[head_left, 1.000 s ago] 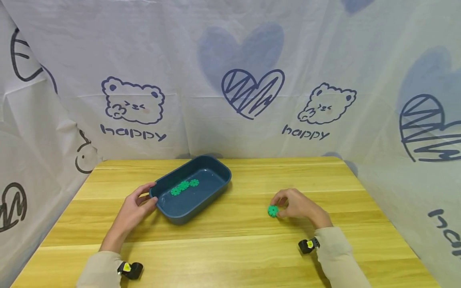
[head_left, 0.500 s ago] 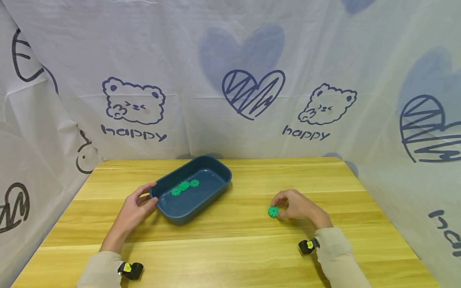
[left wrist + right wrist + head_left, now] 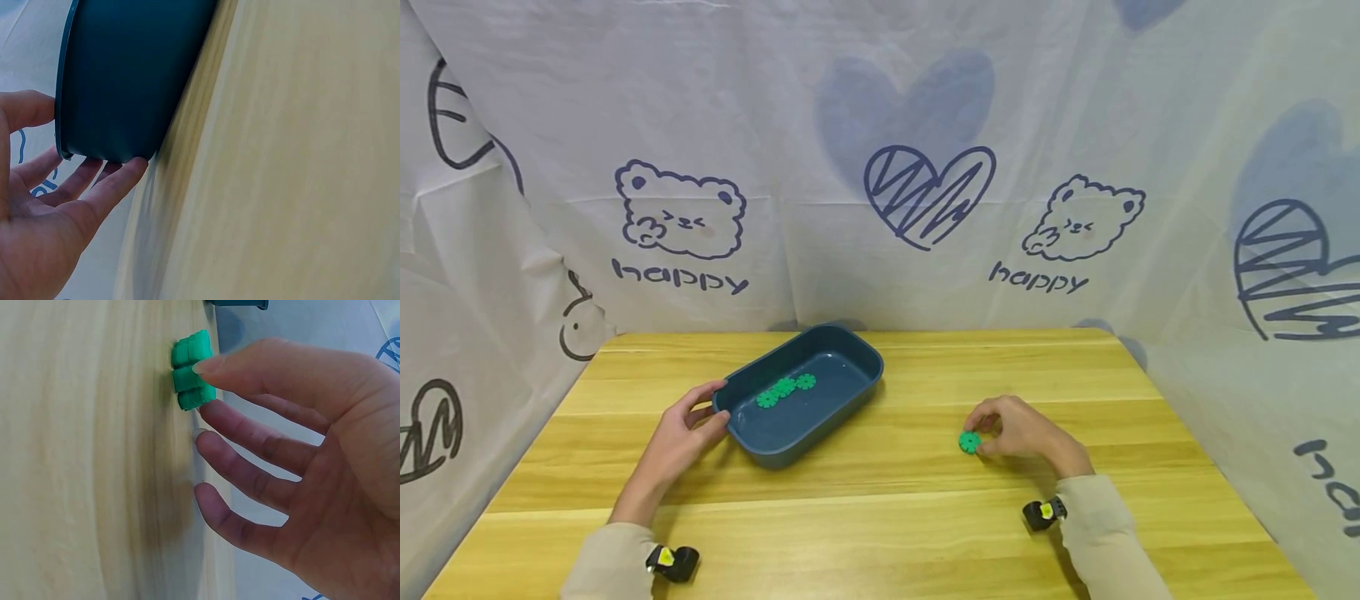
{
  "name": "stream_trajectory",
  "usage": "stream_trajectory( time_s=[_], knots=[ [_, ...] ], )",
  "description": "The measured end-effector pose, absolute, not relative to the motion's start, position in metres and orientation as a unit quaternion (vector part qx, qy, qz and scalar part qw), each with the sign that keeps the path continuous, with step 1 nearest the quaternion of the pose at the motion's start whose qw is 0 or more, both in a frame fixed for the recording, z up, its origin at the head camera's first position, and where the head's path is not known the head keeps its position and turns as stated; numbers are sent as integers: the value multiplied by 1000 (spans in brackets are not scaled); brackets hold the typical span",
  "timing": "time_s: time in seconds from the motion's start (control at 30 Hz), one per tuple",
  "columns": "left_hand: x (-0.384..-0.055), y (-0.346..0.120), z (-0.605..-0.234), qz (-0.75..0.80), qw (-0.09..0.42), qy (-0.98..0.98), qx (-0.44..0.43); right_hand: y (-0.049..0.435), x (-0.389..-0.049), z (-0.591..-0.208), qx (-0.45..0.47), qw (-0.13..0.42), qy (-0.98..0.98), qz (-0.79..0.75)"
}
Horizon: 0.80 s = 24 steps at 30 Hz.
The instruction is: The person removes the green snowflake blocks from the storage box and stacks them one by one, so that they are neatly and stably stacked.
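Note:
In the head view, my left hand holds the near left end of a dark blue rectangular bin, thumb and fingers spread about its end. The left wrist view has the fingertips against the outside wall and rim of the bin. Several green notched discs lie in a row on the bin's floor. At right, my right hand pinches a short stack of green notched discs. Up close, the stack stands right at the tabletop, thumb tip on its side; the other fingers are loosely bent below it.
The wooden table carries the bin at its back left. A white cloth with bear and heart drawings hangs behind it and along both sides. Black wrist cameras sit at the left cuff and right cuff.

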<state>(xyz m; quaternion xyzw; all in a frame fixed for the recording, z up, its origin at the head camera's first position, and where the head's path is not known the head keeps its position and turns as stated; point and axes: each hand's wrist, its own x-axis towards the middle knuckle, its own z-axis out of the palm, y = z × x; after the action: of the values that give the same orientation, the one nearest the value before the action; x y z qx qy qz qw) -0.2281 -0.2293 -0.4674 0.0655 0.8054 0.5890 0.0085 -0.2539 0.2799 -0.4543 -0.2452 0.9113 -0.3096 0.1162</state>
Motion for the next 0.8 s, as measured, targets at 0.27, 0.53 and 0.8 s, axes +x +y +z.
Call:
stream_trajectory(
  time_s=[0.27,0.53,0.8],
  knots=[
    [-230,-228,-468,594,11,801,69,280,-253,-450,-237,108,916,-304],
    [-229,-228,-467,596,13,800,67,248,-262,-423,-257,79,912,-309],
    [-228,-229,-467,593,8,803,66,186,-290,-401,-312,59,896,-311]
  ],
)
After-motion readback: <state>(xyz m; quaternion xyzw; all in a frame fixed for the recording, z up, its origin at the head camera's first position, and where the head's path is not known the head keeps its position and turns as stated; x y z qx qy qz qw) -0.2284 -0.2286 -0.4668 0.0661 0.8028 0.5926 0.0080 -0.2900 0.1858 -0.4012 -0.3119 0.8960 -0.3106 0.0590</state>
